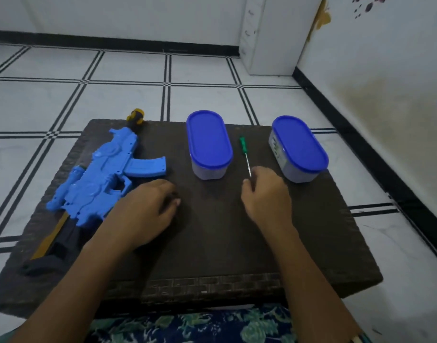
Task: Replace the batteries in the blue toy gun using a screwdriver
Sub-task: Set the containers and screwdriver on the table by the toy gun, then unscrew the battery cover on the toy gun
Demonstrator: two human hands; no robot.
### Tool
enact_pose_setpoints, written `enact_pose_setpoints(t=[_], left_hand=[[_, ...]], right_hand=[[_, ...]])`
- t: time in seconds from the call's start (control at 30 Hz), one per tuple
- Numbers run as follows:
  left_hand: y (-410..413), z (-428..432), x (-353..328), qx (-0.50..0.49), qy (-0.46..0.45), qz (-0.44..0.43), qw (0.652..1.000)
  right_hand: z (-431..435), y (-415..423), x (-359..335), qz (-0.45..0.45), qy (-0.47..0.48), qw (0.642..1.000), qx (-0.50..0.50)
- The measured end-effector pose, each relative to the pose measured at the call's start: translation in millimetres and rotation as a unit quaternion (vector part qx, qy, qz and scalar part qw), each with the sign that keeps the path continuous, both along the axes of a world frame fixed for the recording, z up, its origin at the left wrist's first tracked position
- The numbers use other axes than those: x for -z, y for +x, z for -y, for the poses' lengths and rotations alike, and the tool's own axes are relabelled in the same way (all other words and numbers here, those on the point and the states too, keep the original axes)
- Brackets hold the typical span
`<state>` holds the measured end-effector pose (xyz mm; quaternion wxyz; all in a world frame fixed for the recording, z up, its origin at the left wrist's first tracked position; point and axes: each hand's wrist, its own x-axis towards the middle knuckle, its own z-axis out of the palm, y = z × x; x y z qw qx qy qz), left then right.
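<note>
The blue toy gun point(96, 179) lies on its side on the left of the dark brown table point(212, 243), with its yellow-and-black muzzle at the far edge and its black stock toward me. My left hand point(143, 211) rests palm down beside the trigger guard with loosely curled fingers, hiding the gun's grip. A green-handled screwdriver point(244, 152) lies between two tubs, handle away from me. My right hand point(264, 194) has its curled fingertips pinched on the near tip of the shaft.
Two oval tubs with blue lids stand at the back of the table, one in the middle point(208, 144) and one at the right point(297, 148). Around the table there is white tiled floor. A wall runs close along the right.
</note>
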<state>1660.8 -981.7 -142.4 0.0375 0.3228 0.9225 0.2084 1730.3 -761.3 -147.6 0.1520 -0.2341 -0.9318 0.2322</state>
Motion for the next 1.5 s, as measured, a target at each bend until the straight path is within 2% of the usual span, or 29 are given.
enact_pose_setpoints(t=[0.07,0.13,0.43,0.67,0.83,0.93,1.07,1.17,1.33,1.5], left_hand=[[1,-5,-1,0.009,-0.008,-0.001,1.0],[1,-9,-2,0.012,-0.009,-0.004,1.0],[-1,-20,-2,0.017,-0.053,0.017,0.998],[-1,-19,-7,0.016,-0.062,0.01,0.998],[4,-1,-10,-0.005,-0.055,-0.004,0.998],[11,20,-17,-0.037,-0.012,-0.014,0.999],[23,62,-20,-0.083,0.029,-0.022,0.996],[26,86,-14,-0.094,0.014,-0.018,0.995],[26,95,-8,-0.051,-0.008,0.007,0.999],[21,88,-3,-0.021,-0.033,0.018,0.999]], right_hand=[[-6,-6,4,0.078,-0.021,0.996,-0.029],[-8,-10,7,0.119,-0.019,0.991,-0.058],[-2,-11,8,0.187,0.048,0.977,-0.095],[41,20,-17,0.244,0.054,0.964,-0.094],[78,44,-28,0.21,0.069,0.968,-0.115],[90,48,-35,0.203,0.053,0.97,-0.12],[92,34,-35,0.137,0.046,0.988,-0.055],[80,12,-29,0.089,0.034,0.995,0.0],[73,-13,-12,0.157,0.036,0.987,0.017],[96,-18,-11,0.124,0.032,0.992,-0.016]])
